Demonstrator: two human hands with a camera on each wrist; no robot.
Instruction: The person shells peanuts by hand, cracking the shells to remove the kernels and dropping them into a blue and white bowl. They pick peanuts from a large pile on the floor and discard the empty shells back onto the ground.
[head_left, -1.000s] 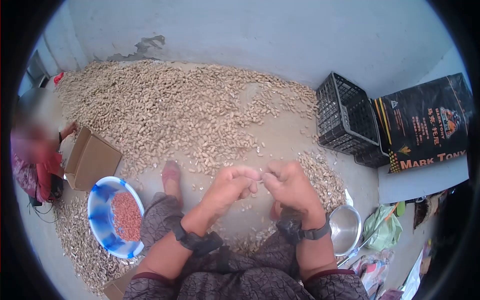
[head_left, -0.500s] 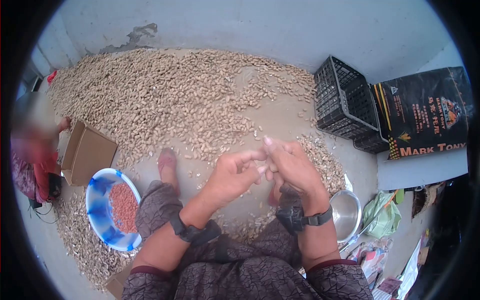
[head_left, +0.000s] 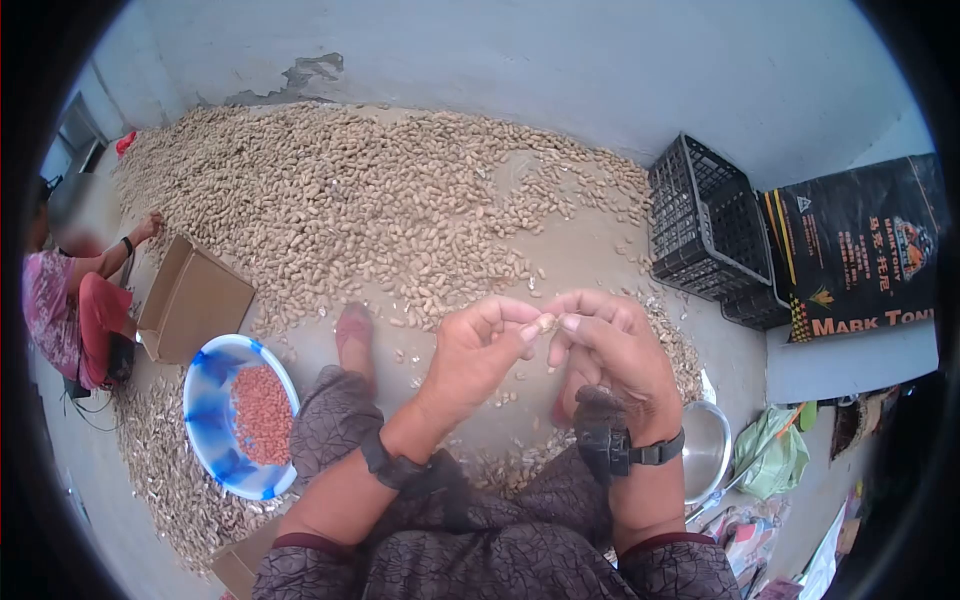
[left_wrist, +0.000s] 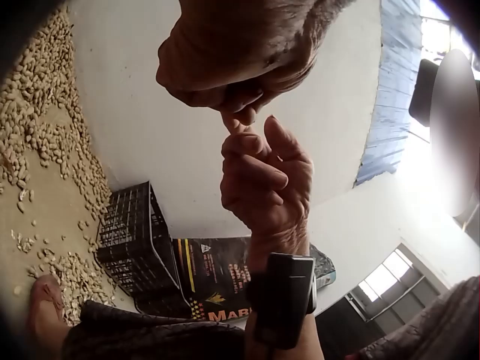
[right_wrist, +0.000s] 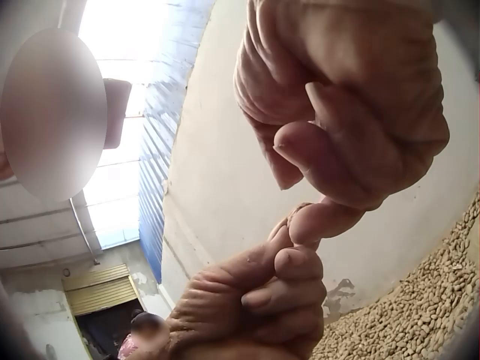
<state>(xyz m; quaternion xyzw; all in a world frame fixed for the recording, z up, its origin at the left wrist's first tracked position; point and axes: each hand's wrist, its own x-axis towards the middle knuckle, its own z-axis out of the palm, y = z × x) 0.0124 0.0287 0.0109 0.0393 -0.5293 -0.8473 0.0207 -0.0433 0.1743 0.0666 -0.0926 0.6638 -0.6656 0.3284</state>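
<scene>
In the head view my left hand and right hand meet in front of my knees. A small pale peanut is pinched between the left thumb and fingertip, and the right thumb and forefinger grip its other side. From the right wrist, a strip of tan shell shows between the touching fingertips. The left wrist view shows the right hand with its other fingers curled; the peanut is mostly hidden there. A blue and white basin beside my leg holds reddish shelled peanut kernels.
A broad heap of unshelled peanuts spreads along the wall. Black plastic crates and a printed sack stand right. A metal bowl sits near my right wrist. Another person sits left by a cardboard box.
Both thumbs have come together at the peanut, which now shows between the fingertips; half a second ago the right thumb pointed up. The head view has shifted slightly, and the other person has leaned.
</scene>
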